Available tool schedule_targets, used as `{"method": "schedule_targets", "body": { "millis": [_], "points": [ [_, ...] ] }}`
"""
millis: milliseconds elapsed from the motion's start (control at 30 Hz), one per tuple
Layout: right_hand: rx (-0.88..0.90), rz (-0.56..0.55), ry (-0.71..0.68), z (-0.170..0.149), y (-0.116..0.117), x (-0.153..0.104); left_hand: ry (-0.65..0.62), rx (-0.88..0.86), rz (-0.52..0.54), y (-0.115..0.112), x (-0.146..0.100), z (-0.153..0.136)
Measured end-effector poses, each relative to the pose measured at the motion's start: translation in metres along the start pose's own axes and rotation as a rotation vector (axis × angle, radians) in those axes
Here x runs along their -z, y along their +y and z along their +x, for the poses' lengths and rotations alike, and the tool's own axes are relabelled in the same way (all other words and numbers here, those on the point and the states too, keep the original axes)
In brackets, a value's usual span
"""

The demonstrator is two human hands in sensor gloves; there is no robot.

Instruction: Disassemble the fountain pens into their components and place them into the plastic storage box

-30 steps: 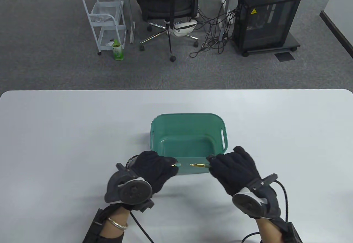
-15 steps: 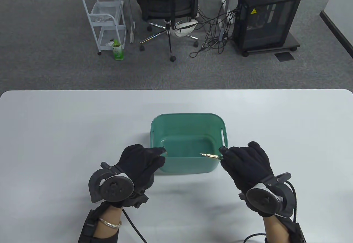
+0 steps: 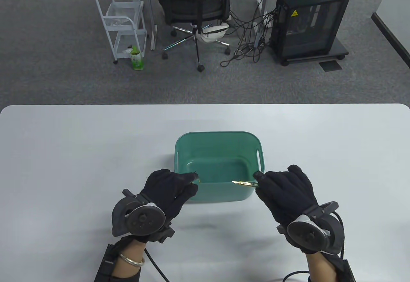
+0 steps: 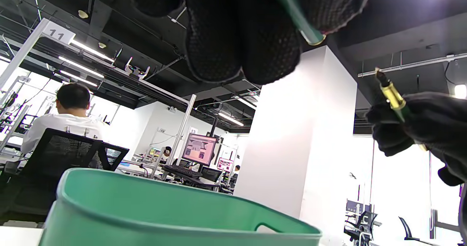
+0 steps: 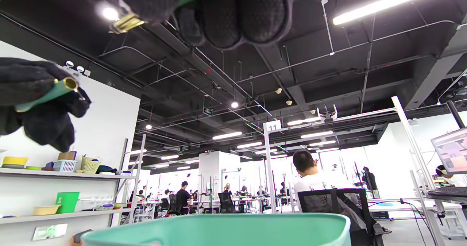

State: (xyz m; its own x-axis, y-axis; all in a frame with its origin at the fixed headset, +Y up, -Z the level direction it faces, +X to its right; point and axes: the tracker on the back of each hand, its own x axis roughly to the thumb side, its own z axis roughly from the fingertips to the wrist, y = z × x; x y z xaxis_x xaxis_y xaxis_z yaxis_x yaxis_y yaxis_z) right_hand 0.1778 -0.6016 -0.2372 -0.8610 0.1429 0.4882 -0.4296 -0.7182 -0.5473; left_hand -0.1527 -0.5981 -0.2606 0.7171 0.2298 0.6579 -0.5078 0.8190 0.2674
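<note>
Your left hand [image 3: 169, 189], in its black knit glove, curls its fingers round a slim green tube, the pen cap [image 4: 293, 14], whose gold-ringed open mouth peeks out past your fingertips in the left wrist view; from the table view only a tiny glint of it shows at your thumb, just over the near left corner of the storage box [image 3: 192, 141]. Your right hand [image 3: 285, 192], gloved the same, pinches the pen body [image 3: 246, 184] between thumb and fingers, so that its gold section and dark pointed nib stick out to the left, lying nearly level above the box's near rim. The two pieces are apart, with a clear gap of open box between them. That box is a teal plastic tub, smooth and matte, rectangular with rounded corners, a rolled lip and slot handles cut in its short walls; its floor shows bare in the table view. It sits on the white table [image 3: 64, 166], a smooth pale slab with rounded far corners. A round dark grey tracker [image 3: 141, 219] is strapped to the back of your left hand, its twin [image 3: 309, 235] on the right, each trailing a black cable towards you. A thin metal bangle [image 3: 131, 260] circles your left wrist.
</note>
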Motion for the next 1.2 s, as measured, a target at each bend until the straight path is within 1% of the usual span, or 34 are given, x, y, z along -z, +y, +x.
{"method": "schedule_targets", "body": {
  "millis": [200,433,600,767,900,1033,1200],
  "points": [
    [0.014,-0.027,0.008,-0.001,-0.006,-0.001,0.003,0.022,-0.016,-0.007,0.004,0.004],
    [0.028,-0.054,0.021,-0.003,-0.013,-0.002,0.005,0.062,-0.092,-0.018,0.013,0.01],
    [0.039,-0.066,0.019,-0.003,-0.017,-0.003,0.009,0.081,-0.14,-0.022,0.023,0.015],
    [0.064,-0.081,0.019,-0.003,-0.021,-0.004,0.013,0.073,-0.204,-0.027,0.043,0.022],
    [0.07,-0.089,0.015,-0.002,-0.023,-0.004,0.038,0.056,-0.271,-0.034,0.063,0.024],
    [0.077,-0.104,0.005,-0.001,-0.026,-0.005,0.069,0.028,-0.342,-0.047,0.084,0.022],
    [0.095,-0.119,-0.001,0.0,-0.031,-0.005,0.117,0.044,-0.412,-0.065,0.102,0.018]
  ]
}}
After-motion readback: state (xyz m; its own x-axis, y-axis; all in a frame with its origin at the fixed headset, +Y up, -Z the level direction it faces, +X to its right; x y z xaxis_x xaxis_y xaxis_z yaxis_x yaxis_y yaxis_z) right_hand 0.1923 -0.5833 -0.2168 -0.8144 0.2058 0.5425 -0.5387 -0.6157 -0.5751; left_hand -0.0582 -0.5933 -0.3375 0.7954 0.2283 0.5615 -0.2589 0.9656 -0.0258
